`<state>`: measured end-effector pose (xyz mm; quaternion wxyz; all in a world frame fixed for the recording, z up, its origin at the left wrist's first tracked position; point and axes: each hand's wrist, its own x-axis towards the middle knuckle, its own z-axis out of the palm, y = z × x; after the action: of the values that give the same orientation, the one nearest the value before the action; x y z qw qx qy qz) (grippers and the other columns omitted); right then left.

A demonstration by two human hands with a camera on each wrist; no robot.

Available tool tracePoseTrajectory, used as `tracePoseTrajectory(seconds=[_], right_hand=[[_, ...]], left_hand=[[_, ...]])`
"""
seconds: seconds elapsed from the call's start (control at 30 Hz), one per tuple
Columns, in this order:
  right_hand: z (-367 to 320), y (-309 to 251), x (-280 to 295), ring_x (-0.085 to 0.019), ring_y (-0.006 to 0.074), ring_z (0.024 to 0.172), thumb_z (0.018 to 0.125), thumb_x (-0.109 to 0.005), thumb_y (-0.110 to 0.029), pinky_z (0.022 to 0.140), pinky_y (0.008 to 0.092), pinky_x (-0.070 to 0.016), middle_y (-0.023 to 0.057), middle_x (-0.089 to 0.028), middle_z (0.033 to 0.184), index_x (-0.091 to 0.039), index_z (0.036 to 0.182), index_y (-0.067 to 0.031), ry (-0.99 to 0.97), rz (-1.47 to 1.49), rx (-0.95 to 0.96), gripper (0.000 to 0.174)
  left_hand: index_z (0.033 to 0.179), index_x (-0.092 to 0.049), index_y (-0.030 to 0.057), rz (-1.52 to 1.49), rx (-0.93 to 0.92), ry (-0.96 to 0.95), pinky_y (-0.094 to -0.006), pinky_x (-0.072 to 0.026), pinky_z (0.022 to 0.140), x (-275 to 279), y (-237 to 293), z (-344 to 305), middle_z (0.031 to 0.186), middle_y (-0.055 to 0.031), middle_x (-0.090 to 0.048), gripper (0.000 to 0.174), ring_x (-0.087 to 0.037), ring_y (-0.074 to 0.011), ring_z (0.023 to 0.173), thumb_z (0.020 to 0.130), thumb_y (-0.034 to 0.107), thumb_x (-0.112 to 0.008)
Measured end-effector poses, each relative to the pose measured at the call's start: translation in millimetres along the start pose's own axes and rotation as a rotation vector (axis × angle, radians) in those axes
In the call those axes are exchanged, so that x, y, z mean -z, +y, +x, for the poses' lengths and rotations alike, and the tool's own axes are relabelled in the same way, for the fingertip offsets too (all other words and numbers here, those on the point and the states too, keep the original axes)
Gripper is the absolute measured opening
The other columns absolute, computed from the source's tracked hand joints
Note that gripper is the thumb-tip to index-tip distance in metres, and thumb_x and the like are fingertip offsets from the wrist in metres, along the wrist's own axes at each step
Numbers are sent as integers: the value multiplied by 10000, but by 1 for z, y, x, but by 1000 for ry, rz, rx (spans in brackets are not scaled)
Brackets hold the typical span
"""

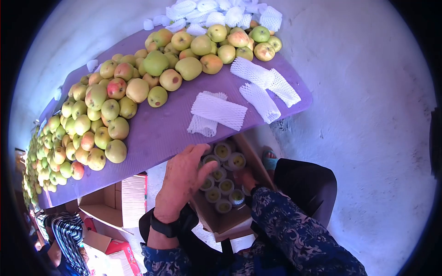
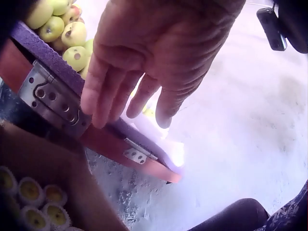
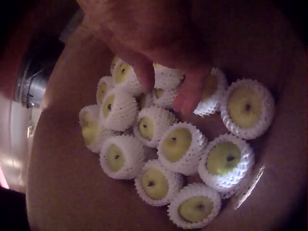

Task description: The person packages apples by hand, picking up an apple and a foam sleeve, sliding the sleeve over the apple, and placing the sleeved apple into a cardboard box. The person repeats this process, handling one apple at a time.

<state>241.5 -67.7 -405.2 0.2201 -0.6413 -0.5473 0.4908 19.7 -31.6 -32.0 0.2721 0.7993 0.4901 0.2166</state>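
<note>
My left hand (image 1: pixel 180 180) hovers at the table's front edge above the cardboard box (image 1: pixel 264 166), thumb held apart from the fingers. In the left wrist view its fingers (image 2: pixel 108 96) are extended, holding nothing. My right hand (image 1: pixel 245 178) reaches into the box at its right side. There its fingers (image 3: pixel 190 94) point down among apples (image 3: pixel 180 143) wrapped in white foam nets. One netted apple (image 3: pixel 168 77) shows between two fingers, and another netted apple (image 3: pixel 211 94) sits beside a fingertip; I cannot tell whether the hand grips either.
Many bare apples (image 1: pixel 156 63) lie along the purple-covered table (image 1: pixel 161 126). Flat foam nets (image 1: pixel 218 110) rest near its front edge, with a heap of nets (image 1: pixel 216 16) at the back. An open carton (image 1: pixel 102 202) stands left below the table. A person in striped clothing (image 1: pixel 69 237) is at lower left.
</note>
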Motion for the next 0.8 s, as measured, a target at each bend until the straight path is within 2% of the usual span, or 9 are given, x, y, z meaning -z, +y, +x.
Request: tracePoseTrajectory(seconds=[0.1,0.23,0.33,0.4,0.43,0.53,0.63,0.73,0.8], right_hand=[[-17,-36,20,-629,186,657,851,-645,-331,584,324,-504,76,-656,792,-653,960,-51,-203,116,-213,300],[-45,-105,54,-640,209,636,846,-632,-328,567,340,-508,97,-666,766,-664,940,-49,-542,-24,-384,296],[-66,-172,71,-648,226,621,841,-623,-327,554,352,-510,113,-674,746,-672,926,-48,-760,-314,-244,295],[-78,-216,76,-627,207,557,799,-617,-291,481,353,-479,108,-646,721,-640,867,-23,-887,-549,-43,278],[-85,-239,77,-616,197,525,778,-615,-273,445,353,-463,105,-632,708,-623,838,-10,-950,-668,62,270],[-115,-307,94,-635,190,550,770,-608,-284,461,344,-474,104,-637,692,-621,806,12,-1061,-688,96,298],[-126,-338,114,-647,182,573,788,-617,-250,485,336,-487,102,-646,706,-619,819,21,-1025,-608,209,273],[-121,-356,140,-647,184,566,803,-613,-196,495,334,-487,103,-651,723,-621,823,4,-779,-255,407,202],[-115,-380,161,-658,228,630,806,-636,-167,580,344,-511,109,-647,748,-638,845,-26,-501,-280,421,147]], left_hand=[[1115,-573,28,15,-7,52,-463,-476,746,2,-4,2,946,-180,-629,340,-615,-396,877,855,228,-659],[1083,-597,38,44,19,104,-452,-479,728,4,-4,7,925,-173,-641,318,-619,-383,857,845,236,-668],[988,-645,36,4,30,177,-439,-483,677,3,-1,14,821,-156,-656,244,-624,-376,752,838,225,-675],[919,-672,33,-90,98,188,-424,-484,628,4,1,17,733,-145,-656,201,-617,-374,658,834,215,-677],[905,-678,33,-127,81,232,-402,-474,590,3,0,18,692,-128,-647,189,-609,-339,605,840,210,-673],[885,-693,33,-283,99,336,-326,-437,493,4,-1,20,611,-72,-626,174,-576,-222,487,861,202,-660],[899,-698,36,-546,211,399,-239,-383,442,11,1,18,619,-18,-611,178,-532,-98,466,886,204,-645],[896,-699,40,-798,238,495,-186,-344,426,22,-5,17,636,9,-599,186,-500,-40,471,907,211,-629],[901,-697,43,-916,257,533,-173,-336,424,30,-4,14,647,5,-604,193,-497,-41,465,918,219,-620]])
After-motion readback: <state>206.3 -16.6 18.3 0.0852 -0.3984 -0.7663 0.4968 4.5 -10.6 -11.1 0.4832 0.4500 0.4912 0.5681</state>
